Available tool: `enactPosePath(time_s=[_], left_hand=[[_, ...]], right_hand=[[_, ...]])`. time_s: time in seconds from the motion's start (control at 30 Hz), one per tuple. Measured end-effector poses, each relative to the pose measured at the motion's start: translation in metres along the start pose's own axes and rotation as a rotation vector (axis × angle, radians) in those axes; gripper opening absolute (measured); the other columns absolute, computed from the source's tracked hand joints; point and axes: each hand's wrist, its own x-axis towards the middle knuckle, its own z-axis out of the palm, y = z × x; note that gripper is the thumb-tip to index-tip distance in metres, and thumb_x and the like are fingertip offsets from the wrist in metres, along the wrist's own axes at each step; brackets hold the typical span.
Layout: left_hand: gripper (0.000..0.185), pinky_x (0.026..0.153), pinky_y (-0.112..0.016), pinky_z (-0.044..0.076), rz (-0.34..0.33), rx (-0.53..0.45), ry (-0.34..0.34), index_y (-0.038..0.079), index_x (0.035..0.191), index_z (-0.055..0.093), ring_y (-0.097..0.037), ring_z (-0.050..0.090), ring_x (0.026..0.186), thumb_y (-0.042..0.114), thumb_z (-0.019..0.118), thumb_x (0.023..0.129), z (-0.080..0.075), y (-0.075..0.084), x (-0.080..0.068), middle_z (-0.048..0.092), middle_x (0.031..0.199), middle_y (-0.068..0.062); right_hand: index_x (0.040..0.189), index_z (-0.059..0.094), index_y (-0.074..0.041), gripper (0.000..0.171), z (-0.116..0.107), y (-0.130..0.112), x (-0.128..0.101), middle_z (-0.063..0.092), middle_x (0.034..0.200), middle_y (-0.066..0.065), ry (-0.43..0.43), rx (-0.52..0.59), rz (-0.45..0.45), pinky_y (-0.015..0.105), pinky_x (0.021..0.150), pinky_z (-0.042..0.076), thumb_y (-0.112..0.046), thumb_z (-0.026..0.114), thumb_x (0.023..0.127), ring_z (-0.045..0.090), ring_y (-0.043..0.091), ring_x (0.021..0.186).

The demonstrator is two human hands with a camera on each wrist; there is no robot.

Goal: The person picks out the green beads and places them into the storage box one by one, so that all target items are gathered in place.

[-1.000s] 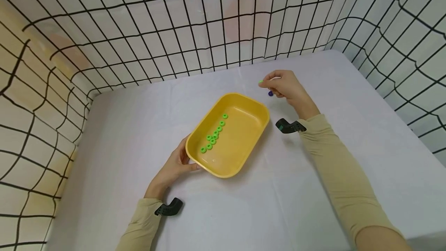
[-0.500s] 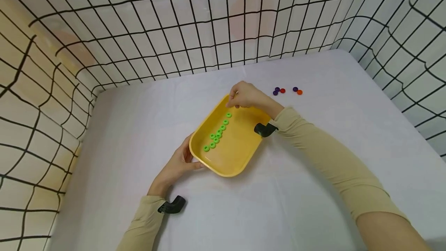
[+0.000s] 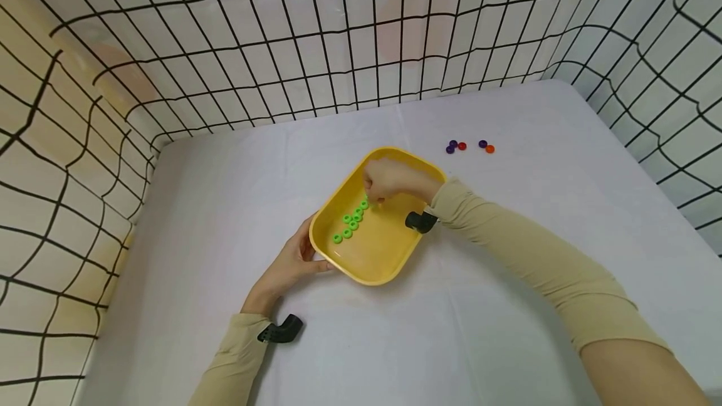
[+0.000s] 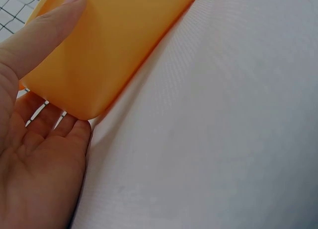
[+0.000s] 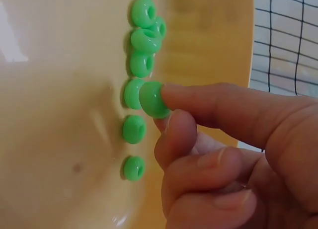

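Note:
A yellow tray (image 3: 389,255) lies on the white cloth, with several green beads (image 3: 353,225) in an uneven row along its left side. At the tray's near left corner my left hand (image 3: 289,268) holds it, the thumb (image 4: 54,28) against one outer wall and the fingers around the corner. Inside the tray my right hand (image 3: 389,179) is low over the row. In the right wrist view its thumb and forefinger pinch one green bead (image 5: 153,99), just beside the beads in the row. The other fingers are curled in.
Beyond the tray's far right lie two purple beads (image 3: 451,146) beside a red bead (image 3: 462,146), and another purple bead (image 3: 482,143) with an orange bead (image 3: 490,149). Black wire mesh (image 3: 316,36) borders the cloth-covered surface (image 3: 237,174) at the back and sides.
My right hand has moved left from the loose beads into the tray, carrying the green bead, then lower and nearer the row. My left hand keeps its hold on the tray.

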Motion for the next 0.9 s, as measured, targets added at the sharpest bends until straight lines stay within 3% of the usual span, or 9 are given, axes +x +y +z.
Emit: enactPosePath(time_s=[0.23, 0.47, 0.67, 0.9], left_hand=[[0.091, 0.109, -0.023, 0.025, 0.011, 0.022, -0.004, 0.01, 0.145, 0.022, -0.025, 0.023, 0.135, -0.006, 0.073, 0.072, -0.001, -0.001, -0.001, 0.025, 0.148, -0.01], [0.09, 0.109, -0.023, 0.025, 0.034, 0.01, -0.011, 0.006, 0.145, 0.021, -0.03, 0.022, 0.135, -0.009, 0.072, 0.072, -0.001, -0.001, -0.001, 0.024, 0.148, -0.013], [0.09, 0.109, -0.026, 0.025, 0.035, 0.007, -0.01, 0.006, 0.145, 0.021, -0.03, 0.021, 0.135, -0.009, 0.072, 0.072, 0.0, 0.0, 0.0, 0.023, 0.148, -0.013], [0.09, 0.109, -0.026, 0.024, 0.039, 0.008, -0.012, 0.005, 0.145, 0.021, -0.031, 0.02, 0.135, -0.009, 0.072, 0.072, -0.001, 0.001, 0.0, 0.023, 0.148, -0.014]], right_hand=[[0.053, 0.045, -0.013, 0.032, 0.008, -0.015, 0.0, 0.047, 0.05, -0.001, -0.064, -0.136, -0.02, 0.019, 0.043, 0.025, -0.008, 0.066, 0.076, 0.035, 0.009, 0.044], [0.052, 0.042, -0.015, 0.031, 0.014, -0.028, 0.003, 0.038, 0.047, -0.003, -0.082, -0.307, 0.006, 0.019, 0.04, 0.023, -0.003, 0.058, 0.076, 0.03, 0.009, 0.042], [0.063, 0.053, -0.013, 0.018, 0.017, -0.029, 0.006, 0.048, 0.057, -0.002, -0.092, -0.34, 0.018, 0.02, 0.042, 0.031, -0.002, 0.061, 0.075, 0.041, 0.01, 0.049], [0.069, 0.056, -0.012, 0.012, 0.016, -0.029, 0.007, 0.051, 0.063, 0.0, -0.085, -0.338, 0.027, 0.021, 0.044, 0.035, -0.004, 0.063, 0.076, 0.044, 0.012, 0.053]])
